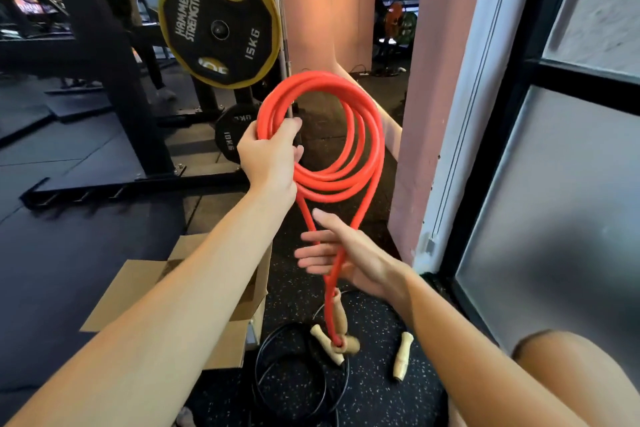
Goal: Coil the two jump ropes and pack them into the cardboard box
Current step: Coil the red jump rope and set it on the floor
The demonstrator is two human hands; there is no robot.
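Note:
My left hand (268, 158) is shut on the left side of a red jump rope (372, 135), wound into several loops and held up in the air. Two red strands hang down from the coil across the palm of my right hand (346, 255), whose fingers are spread apart. Below it the strands end in two wooden handles (341, 319) dangling just above the floor. A black jump rope (277, 362) lies loosely looped on the floor, with wooden handles (402, 355) beside it. The open cardboard box (138, 282) sits on the floor under my left forearm.
A black rack with a yellow-rimmed 15 kg plate (220, 21) stands ahead on the left, with a smaller plate (228, 139) below it. A pink pillar (426, 114) and a glass partition (554, 218) close off the right. My knee (568, 378) is at the lower right.

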